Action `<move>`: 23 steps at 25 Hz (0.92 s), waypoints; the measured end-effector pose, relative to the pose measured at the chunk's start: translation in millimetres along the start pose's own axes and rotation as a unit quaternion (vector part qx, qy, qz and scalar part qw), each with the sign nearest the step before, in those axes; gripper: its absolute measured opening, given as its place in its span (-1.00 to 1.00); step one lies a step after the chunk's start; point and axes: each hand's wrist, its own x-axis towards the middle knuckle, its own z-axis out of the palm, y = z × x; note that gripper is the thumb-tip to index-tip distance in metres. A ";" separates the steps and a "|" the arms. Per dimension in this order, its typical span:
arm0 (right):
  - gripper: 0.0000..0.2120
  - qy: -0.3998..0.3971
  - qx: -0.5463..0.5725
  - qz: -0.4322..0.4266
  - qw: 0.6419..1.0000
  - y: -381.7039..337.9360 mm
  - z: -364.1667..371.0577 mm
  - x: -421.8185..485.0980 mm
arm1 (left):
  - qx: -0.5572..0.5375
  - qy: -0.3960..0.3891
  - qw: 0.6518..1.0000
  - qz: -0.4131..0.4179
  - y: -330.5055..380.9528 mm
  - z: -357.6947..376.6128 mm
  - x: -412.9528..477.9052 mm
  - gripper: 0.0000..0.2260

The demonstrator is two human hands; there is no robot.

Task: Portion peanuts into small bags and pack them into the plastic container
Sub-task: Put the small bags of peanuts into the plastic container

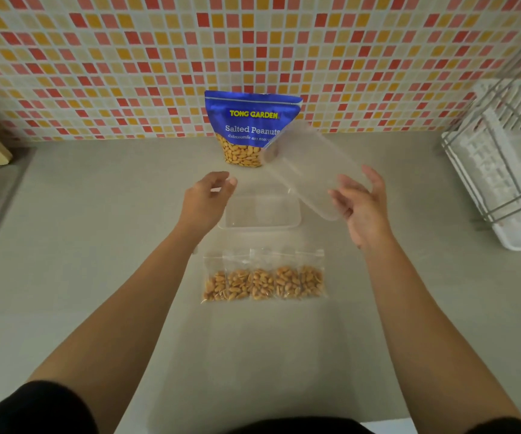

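Container (262, 214) open, middle of bench (90, 252); filled small bags (263, 281) in row at its front. Left hand (209, 197) by its back left corner, fingers loosely curled, empty. Right hand (364, 205), fingers spread, at tilted lid (307, 164); grip unclear.

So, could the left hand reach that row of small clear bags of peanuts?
Probably yes: the left hand seems empty, and the small clear peanut bags lie uncovered nearer the person.
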 end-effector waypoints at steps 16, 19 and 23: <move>-0.45 0.205 -0.437 -0.120 0.867 66.6 -37.3 14.1 | 0.181 -0.031 0.981 -0.061 -30.9 20.5 -9.9 -0.51; -0.68 0.090 -0.472 -0.190 0.856 64.1 -42.0 -9.2 | 0.173 -0.023 0.983 -0.052 -32.4 18.8 -9.1 -0.53; -0.61 -0.044 -0.564 -0.013 0.825 78.2 -53.8 -45.7 | 0.170 -0.011 0.984 -0.043 -34.0 19.8 -10.7 -0.55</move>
